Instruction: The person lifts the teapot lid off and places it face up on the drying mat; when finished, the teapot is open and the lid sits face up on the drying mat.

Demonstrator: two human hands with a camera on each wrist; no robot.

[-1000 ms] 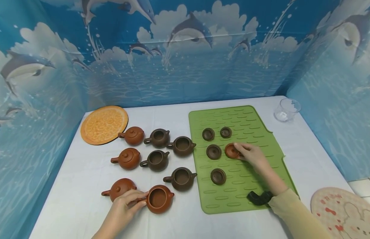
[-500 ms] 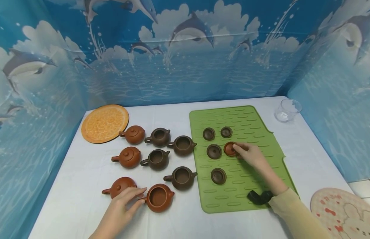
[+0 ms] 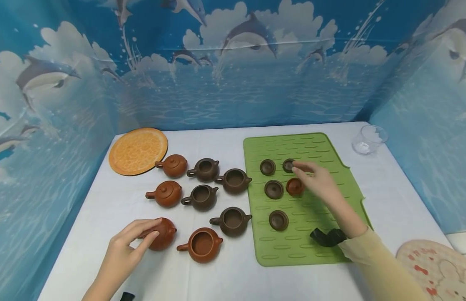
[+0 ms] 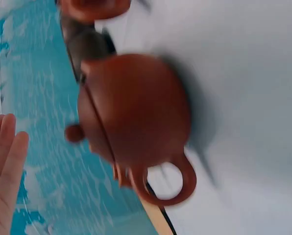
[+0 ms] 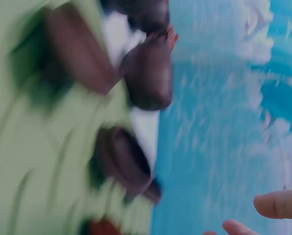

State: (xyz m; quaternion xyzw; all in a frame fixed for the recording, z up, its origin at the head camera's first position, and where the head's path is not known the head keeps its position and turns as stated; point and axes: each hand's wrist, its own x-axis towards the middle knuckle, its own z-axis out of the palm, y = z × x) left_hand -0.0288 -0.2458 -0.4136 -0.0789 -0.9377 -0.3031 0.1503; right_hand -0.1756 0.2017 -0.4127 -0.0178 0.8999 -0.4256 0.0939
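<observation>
In the head view, my left hand (image 3: pixel 125 246) is at the lidded reddish-brown teapot (image 3: pixel 163 235) at front left, overlapping its handle. The left wrist view shows that teapot (image 4: pixel 136 110) with its handle loop unheld and my extended fingers (image 4: pixel 6 152) apart from it. To its right stands a lidless reddish teapot (image 3: pixel 203 245). My right hand (image 3: pixel 317 179) hovers over the green mat (image 3: pixel 304 146), thumb and fingers spread with nothing between them. Below its fingertips lie a reddish teapot lid (image 3: pixel 295 187) and a small dark lid (image 3: pixel 288 165), partly covered by the fingers.
Several lidless dark teapots (image 3: pixel 233 221) stand left of the mat, with two lidded reddish ones (image 3: pixel 164 193) behind. More dark lids (image 3: pixel 274 189) lie on the mat, beside a black curved object (image 3: pixel 328 237). An orange round mat (image 3: pixel 138 151) and a clear glass (image 3: pixel 369 139) sit at the back.
My left hand has let go of the lidless reddish teapot's handle and moved left to the lidded one. My right hand has released the reddish lid onto the mat and moved slightly up and away.
</observation>
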